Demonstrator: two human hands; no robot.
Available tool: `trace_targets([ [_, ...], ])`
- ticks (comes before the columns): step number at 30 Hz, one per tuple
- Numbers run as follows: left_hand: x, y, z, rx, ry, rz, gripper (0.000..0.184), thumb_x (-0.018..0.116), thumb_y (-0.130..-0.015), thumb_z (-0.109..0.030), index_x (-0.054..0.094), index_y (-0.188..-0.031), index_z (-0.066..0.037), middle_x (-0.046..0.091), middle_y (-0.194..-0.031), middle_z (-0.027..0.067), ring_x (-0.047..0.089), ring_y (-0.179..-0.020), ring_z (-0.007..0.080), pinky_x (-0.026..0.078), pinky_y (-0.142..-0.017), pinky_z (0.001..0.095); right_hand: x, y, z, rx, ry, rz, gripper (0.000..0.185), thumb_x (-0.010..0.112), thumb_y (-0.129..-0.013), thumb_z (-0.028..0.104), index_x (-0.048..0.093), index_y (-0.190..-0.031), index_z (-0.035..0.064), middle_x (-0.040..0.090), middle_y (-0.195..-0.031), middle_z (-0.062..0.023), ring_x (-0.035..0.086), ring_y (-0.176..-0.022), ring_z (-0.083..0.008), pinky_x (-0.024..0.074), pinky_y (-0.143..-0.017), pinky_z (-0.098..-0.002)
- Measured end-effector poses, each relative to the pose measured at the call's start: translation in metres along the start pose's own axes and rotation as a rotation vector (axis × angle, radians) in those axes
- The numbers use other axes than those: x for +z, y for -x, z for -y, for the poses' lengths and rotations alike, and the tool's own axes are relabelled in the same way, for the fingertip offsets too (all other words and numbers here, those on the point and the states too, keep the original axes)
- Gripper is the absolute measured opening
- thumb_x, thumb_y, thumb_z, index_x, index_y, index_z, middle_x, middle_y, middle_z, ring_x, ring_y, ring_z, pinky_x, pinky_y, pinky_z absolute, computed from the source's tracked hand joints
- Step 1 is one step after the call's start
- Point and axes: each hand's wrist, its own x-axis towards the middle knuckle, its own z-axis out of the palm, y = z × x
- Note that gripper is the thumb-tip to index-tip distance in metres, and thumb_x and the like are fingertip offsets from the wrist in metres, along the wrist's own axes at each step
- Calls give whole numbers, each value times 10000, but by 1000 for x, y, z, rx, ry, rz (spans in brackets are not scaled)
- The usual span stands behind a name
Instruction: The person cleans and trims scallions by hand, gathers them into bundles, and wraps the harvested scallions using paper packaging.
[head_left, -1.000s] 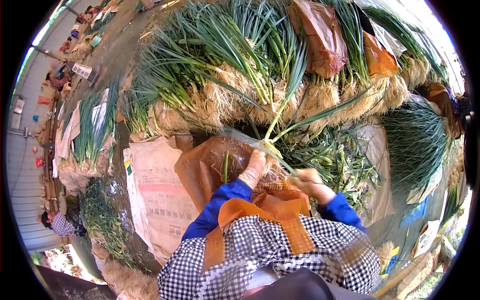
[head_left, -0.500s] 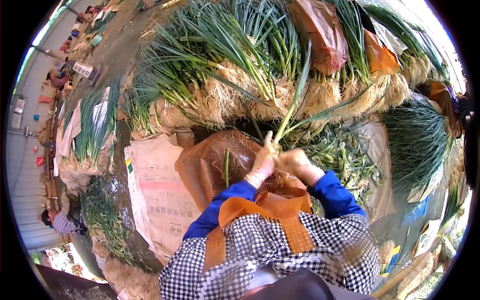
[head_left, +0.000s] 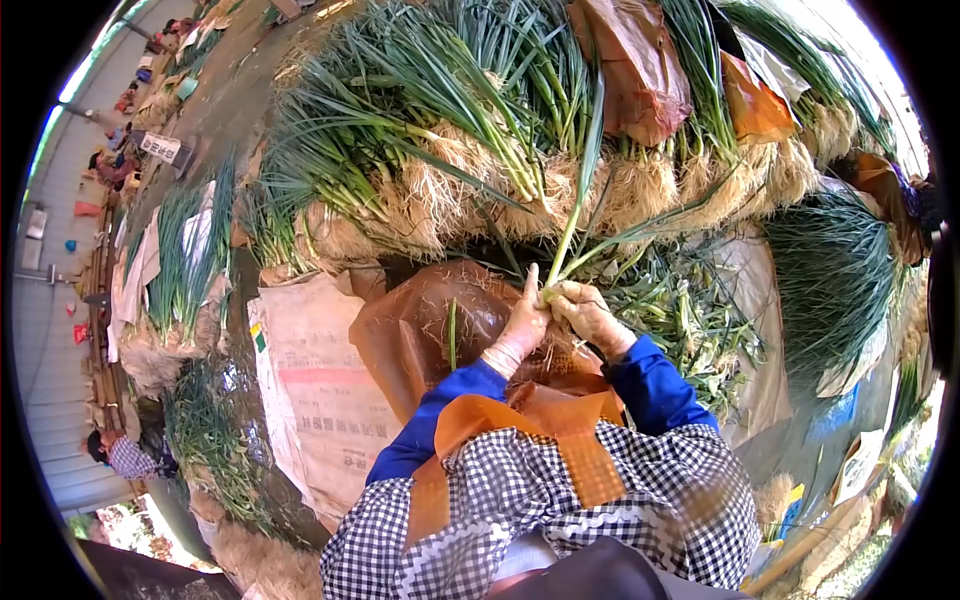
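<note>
My left hand (head_left: 527, 320) is wrapped around the lower part of a green onion (head_left: 572, 225), its leaves fanning forward and to the right. Pressed close beside it, my right hand (head_left: 590, 314) pinches at the base of the same stalk, fingers closed. Roots hang below the hands, partly hidden by them. Under both hands a brown plastic sheet (head_left: 420, 320) covers my lap, with bits of root and one loose green stalk (head_left: 453, 335) on it.
Ahead lies a long heap of green onions (head_left: 400, 150), roots toward me. Stripped leaves (head_left: 690, 330) are piled at right, near another green onion bundle (head_left: 830, 280). A printed sack (head_left: 320, 380) lies at left. A person (head_left: 125, 455) is at the far left.
My right hand, blurred before, now shows clearly with its fingers pinched at the stalk's base. The onion and both hands sit slightly differently, and the view has shifted a little.
</note>
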Motion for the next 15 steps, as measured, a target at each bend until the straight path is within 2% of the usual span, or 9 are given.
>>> trace_targets([
  [1, -3, -7, 11, -136, 594, 61, 696, 445, -854, 16, 130, -1454, -144, 537, -964, 45, 555, -763, 150, 471, -686, 249, 3, 12, 18, 195, -191, 40, 206, 552, -907, 222, 626, -882, 31, 614, -756, -22, 539, -638, -69, 453, -571, -229],
  [3, -10, -9, 4, -176, 770, 76, 691, 412, -837, 104, 189, -1439, -153, 461, -905, 36, 473, -666, 104, 460, -573, 229, -11, 38, 26, 265, -128, 584, 225, 538, -914, 245, 639, -910, 44, 631, -770, -30, 561, -657, -98, 477, -604, -246],
  [5, -15, -9, 1, -244, 911, 182, 619, 419, -842, 102, 282, -1402, -124, 472, -889, 34, 482, -663, 113, 473, -576, 241, -41, 54, 22, 324, 142, 780, 253, 534, -917, 286, 653, -961, 68, 644, -789, -35, 591, -692, -133, 491, -666, -263],
  [6, -13, -5, -12, -295, 875, 171, 536, 440, -864, 72, 346, -1364, -97, 483, -843, 26, 494, -658, 121, 478, -571, 248, -54, 57, 15, 580, 513, 523, 309, 514, -922, 352, 662, -993, 90, 656, -840, -50, 614, -747, -158, 487, -743, -275],
  [7, -15, -4, -13, -250, 885, 285, 445, 489, -886, 8, 410, -1319, -62, 497, -799, 9, 500, -657, 100, 475, -574, 232, -48, 31, 48, 943, 888, 433, 297, 516, -912, 323, 649, -1002, 73, 654, -905, -33, 588, -691, -131, 474, -653, -254],
  [9, -10, -1, -21, -295, 797, 259, 365, 529, -897, -62, 479, -1257, -34, 503, -749, -9, 489, -637, 70, 467, -564, 211, -80, 32, -22, 437, -103, -244, 323, 487, -932, 335, 617, -1034, 57, 608, -765, -4, 523, -585, -89, 433, -567, -218],
  [11, -5, 5, -28, -288, 816, 273, 280, 519, -917, -118, 539, -1177, -14, 508, -725, -22, 478, -594, 48, 444, -531, 185, -61, 7, -17, 330, -335, -352, 340, 480, -940, 346, 585, -1049, 42, 529, -676, 33, 436, -526, -58, 373, -506, -197],
  [13, -8, 12, -34, -231, 636, 329, 269, 474, -942, -162, 531, -1160, -15, 495, -689, -19, 462, -536, 56, 411, -475, 178, -48, -13, -16, 155, -271, -195, 397, 449, -951, 338, 509, -1221, 55, 539, -757, 19, 441, -584, -62, 372, -553, -193],
  [15, -20, 11, -28, -384, 1114, 538, 234, 419, -960, -186, 521, -1114, -42, 482, -657, 3, 448, -486, 84, 399, -423, 196, -43, -24, -6, 35, -373, -183, 431, 422, -959, 313, 431, -1306, 57, 541, -784, 10, 451, -615, -65, 378, -566, -206],
])
